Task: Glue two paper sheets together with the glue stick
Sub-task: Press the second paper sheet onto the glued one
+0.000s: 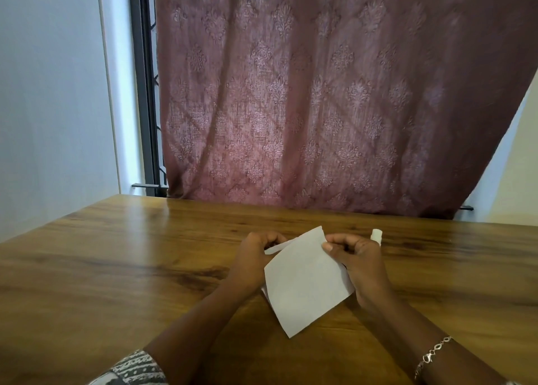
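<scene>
Left hand [253,263] and right hand [361,263] fingers pinch the paper sheets [305,285], glue stick [376,235] parked just beyond right fingers; likely aligning, pressing pending.

Wooden table [116,268]: brown, dark-grained, glossy, filling the lower view. Curtain [320,93]: dusty rose, damask-patterned, hanging in folds behind the table's far edge, light glowing through it. Window frame [142,78]: dark metal, upright, standing just left of the curtain. Wall [49,93]: pale, plain, running along the left side.
</scene>
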